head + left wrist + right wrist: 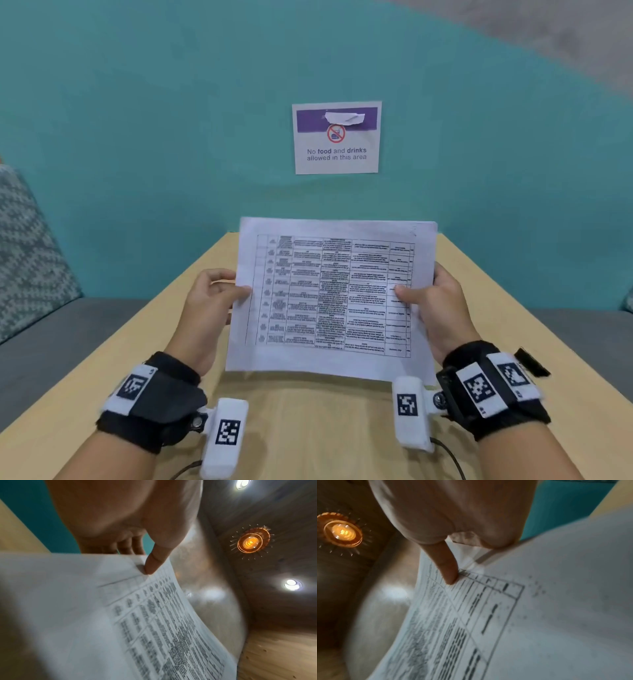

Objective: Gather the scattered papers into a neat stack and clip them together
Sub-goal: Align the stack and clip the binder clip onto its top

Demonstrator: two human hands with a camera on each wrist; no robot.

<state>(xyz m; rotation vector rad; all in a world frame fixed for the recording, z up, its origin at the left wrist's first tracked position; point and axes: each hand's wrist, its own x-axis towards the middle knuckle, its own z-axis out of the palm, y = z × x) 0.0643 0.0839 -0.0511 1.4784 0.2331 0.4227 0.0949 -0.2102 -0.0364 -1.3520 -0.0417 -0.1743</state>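
Both hands hold the stack of printed papers (330,298) tilted above the wooden counter (308,418): left hand (209,301) pinches its 9 o'clock edge, right hand (435,301) its 3 o'clock edge, thumbs on top.

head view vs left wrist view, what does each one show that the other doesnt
Only the head view shows the wooden table, the no food and drinks sign on the teal wall, the right hand and both wrist-worn cameras. Only the left wrist view shows the ceiling, with an orange pendant lamp and two recessed lights. Both show the left hand pinching the left edge of the stack of printed papers, thumb on the top sheet, its table of text facing up.
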